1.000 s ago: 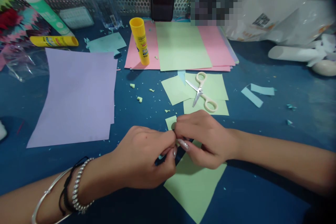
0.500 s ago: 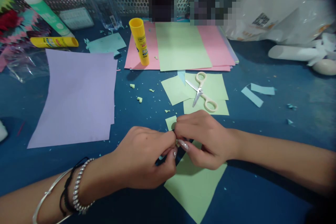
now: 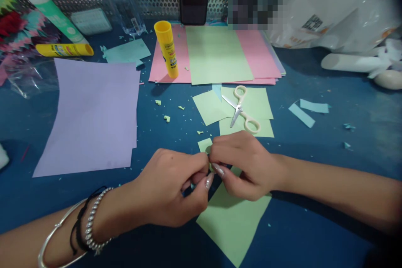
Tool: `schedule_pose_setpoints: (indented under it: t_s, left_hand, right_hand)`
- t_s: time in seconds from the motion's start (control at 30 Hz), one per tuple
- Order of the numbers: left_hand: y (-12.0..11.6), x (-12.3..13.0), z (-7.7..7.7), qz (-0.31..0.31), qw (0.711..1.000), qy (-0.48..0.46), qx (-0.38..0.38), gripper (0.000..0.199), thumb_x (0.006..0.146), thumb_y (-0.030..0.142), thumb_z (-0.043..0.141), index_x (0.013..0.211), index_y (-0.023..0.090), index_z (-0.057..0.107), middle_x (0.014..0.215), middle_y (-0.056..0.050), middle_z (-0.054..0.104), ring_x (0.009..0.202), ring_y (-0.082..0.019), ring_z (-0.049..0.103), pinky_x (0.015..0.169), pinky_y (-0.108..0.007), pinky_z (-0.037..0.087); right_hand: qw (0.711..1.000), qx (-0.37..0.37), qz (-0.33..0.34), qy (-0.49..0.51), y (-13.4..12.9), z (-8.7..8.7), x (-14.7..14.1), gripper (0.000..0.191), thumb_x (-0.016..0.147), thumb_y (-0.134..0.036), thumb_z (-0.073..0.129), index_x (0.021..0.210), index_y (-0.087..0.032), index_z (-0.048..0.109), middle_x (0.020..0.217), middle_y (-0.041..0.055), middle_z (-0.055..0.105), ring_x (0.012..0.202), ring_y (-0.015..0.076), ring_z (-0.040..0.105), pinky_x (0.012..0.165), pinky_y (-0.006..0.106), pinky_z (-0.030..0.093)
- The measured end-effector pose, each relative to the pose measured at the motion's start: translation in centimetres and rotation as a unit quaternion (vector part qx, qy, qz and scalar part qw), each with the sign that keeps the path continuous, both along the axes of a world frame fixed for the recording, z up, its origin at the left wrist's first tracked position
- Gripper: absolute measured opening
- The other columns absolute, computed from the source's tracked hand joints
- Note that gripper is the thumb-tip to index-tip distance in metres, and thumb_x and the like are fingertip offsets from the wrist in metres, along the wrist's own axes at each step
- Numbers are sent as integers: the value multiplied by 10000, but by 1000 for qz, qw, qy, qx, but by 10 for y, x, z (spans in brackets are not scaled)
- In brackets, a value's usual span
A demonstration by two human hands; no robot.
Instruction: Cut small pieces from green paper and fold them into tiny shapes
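The left hand [image 3: 176,188] and the right hand [image 3: 241,165] meet with their fingertips around a small piece of green paper [image 3: 211,168]. The right thumb presses on this piece against the bent forefinger. The left thumb and forefinger are also bent toward it and pinch at its edge, with a narrow gap farther back between thumb and curled fingers. The other fingers of both hands are folded inward.

Both hands are held palm down. The left forearm (it wears a beaded bracelet [image 3: 90,220], a black cord and a silver bangle) comes from the lower left; the right forearm comes from the right edge. Under the hands, a green sheet [image 3: 235,222] lies on the blue table [image 3: 301,230], its upper part covered by the right hand.

The fingers hide most of the small piece, so its shape cannot be told. A pale spot inside the left fingers is hard to make out.
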State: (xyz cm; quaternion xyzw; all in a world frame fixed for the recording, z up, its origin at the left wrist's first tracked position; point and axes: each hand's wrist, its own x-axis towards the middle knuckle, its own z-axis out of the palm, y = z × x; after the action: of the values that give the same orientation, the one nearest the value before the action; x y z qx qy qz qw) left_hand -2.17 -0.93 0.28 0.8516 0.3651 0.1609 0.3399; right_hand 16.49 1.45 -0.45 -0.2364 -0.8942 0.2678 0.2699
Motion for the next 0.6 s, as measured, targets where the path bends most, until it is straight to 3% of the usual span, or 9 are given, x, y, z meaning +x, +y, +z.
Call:
schedule_pose_setpoints:
  t_s: [0.33,0.6]
  left_hand:
    - [1,0,3,37,999,-5,-33,201,818,203,401,622,177,363,500,76,369,442,-55,363,469,-184,278]
    - [4,0,4,37,999,2,-36,190,824,172,343,637,190,318,503,76,313,432,-72,290,451,-211,239]
  right_hand:
    - [998,59,-21,-7,-1,-1,-1,151,723,-155,410,656,-151,545,519,-4,470,483,111,365,437,233,301]
    - [996,63,-48,27,-2,0,-1,116,739,-126,394,680,-178,480,527,-18,480,477,101,393,449,212,307]
